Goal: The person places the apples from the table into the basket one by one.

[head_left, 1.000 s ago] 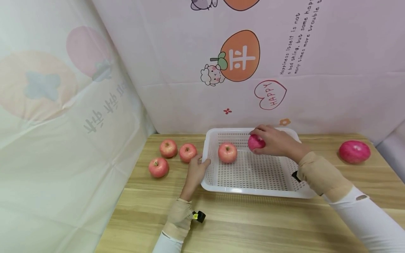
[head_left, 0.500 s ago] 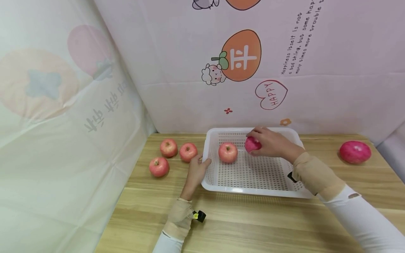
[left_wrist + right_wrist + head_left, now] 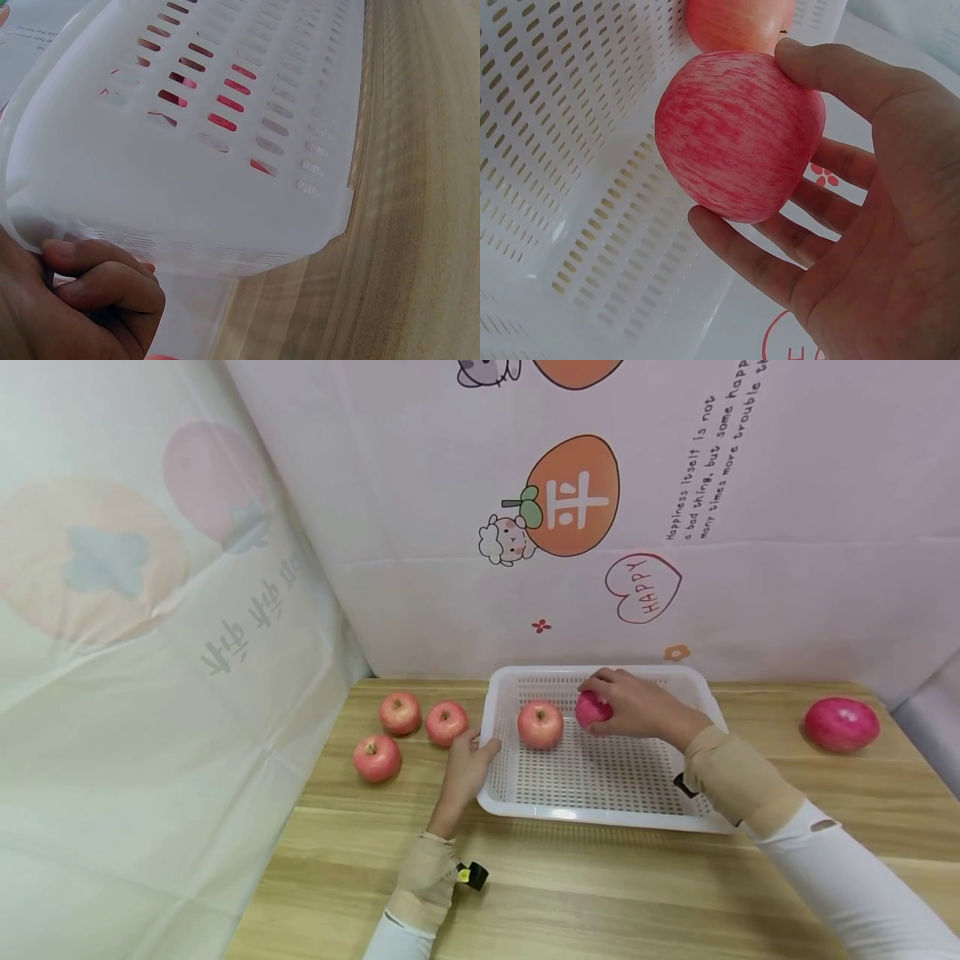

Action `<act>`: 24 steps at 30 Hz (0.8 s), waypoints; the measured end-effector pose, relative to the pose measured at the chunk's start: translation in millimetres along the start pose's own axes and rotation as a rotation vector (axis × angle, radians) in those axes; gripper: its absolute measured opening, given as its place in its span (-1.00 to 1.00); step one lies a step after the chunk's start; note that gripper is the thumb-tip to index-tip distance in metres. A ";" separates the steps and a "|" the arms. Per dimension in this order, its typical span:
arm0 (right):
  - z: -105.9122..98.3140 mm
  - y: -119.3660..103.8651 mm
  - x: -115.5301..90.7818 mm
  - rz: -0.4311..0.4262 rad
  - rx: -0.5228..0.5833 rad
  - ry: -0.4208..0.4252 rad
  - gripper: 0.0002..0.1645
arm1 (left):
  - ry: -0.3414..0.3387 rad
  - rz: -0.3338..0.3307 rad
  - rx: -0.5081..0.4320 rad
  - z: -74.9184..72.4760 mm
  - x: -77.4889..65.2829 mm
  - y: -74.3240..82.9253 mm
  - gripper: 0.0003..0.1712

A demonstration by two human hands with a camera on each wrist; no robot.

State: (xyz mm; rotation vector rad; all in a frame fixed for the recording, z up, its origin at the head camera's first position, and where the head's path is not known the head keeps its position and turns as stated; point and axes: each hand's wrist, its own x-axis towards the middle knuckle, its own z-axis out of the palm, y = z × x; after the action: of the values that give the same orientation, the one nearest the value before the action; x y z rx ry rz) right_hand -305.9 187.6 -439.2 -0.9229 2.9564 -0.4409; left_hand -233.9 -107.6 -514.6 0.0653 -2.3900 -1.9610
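A white perforated plastic basket sits on the wooden table. My right hand holds a dark pink apple inside the basket's back part; in the right wrist view, thumb and fingers wrap the sides of this apple. To its left a lighter red apple lies in the basket. At the left rim, my left hand grips the basket edge, and the left wrist view has its fingers curled under the rim.
Outside the basket on the left lie three apples, the nearest to it being a red apple. A larger dark pink fruit rests at the table's right. A printed cloth hangs behind the table.
My right hand has shifted a little to the left with the dark pink apple, closer to the apple in the basket. The left hand stays on the rim.
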 end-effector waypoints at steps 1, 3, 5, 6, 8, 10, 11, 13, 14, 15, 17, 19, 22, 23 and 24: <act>0.8 -0.3 0.3 0.000 0.002 -0.003 -0.21 | 0.002 -0.002 0.002 0.1 -0.1 -0.2 -0.52; 2.8 -0.7 1.1 -0.001 0.004 -0.008 -0.21 | 0.001 0.002 0.002 0.1 0.0 -0.5 -0.51; 4.1 -0.9 1.3 -0.004 0.005 -0.012 -0.21 | 0.003 -0.001 0.000 0.2 -0.3 -0.3 -0.50; 4.8 -1.3 1.4 -0.002 0.006 -0.014 -0.21 | 0.004 0.001 -0.002 0.3 -0.3 -0.5 -0.50; 6.0 -1.3 1.7 -0.001 0.005 -0.017 -0.21 | 0.008 0.002 -0.003 0.5 0.2 -0.9 -0.50; 6.9 -1.4 2.1 0.001 0.002 -0.020 -0.21 | 0.011 -0.002 -0.006 0.6 0.3 -0.9 -0.51; 7.5 -1.4 2.5 0.001 0.000 -0.021 -0.21 | 0.012 -0.001 -0.008 0.6 0.4 -0.9 -0.52; 8.7 -1.5 3.5 0.002 0.000 -0.021 -0.20 | 0.013 -0.002 -0.008 0.6 0.2 -0.6 -0.53; 9.3 -1.4 3.9 0.002 -0.001 -0.021 -0.20 | 0.014 -0.003 -0.007 0.5 -0.1 -0.2 -0.53; 10.2 -1.0 4.6 0.002 -0.002 -0.021 -0.20 | 0.014 -0.003 -0.006 0.6 -0.4 0.3 -0.53; 11.3 -0.8 5.3 0.003 -0.001 -0.022 -0.20 | 0.016 -0.004 -0.002 0.8 -0.9 1.0 -0.53; 12.3 -0.8 5.8 0.004 0.000 -0.026 -0.21 | 0.018 -0.003 0.001 1.0 -1.0 1.2 -0.54; 13.9 -0.7 6.2 0.007 0.007 -0.032 -0.21 | 0.015 0.000 0.001 1.0 -1.1 1.0 -0.54; 14.4 -0.6 6.4 0.007 0.008 -0.033 -0.21 | 0.013 0.000 0.000 0.9 -1.1 0.9 -0.53; 15.0 -0.5 6.5 0.005 0.007 -0.034 -0.22 | 0.012 -0.001 -0.001 0.8 -1.1 0.6 -0.53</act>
State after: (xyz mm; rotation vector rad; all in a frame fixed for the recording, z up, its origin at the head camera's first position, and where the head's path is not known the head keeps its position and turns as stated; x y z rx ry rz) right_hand -309.5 179.7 -453.0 -0.9121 2.9241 -0.4314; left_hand -232.8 -106.5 -514.1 0.0779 -2.3818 -1.9573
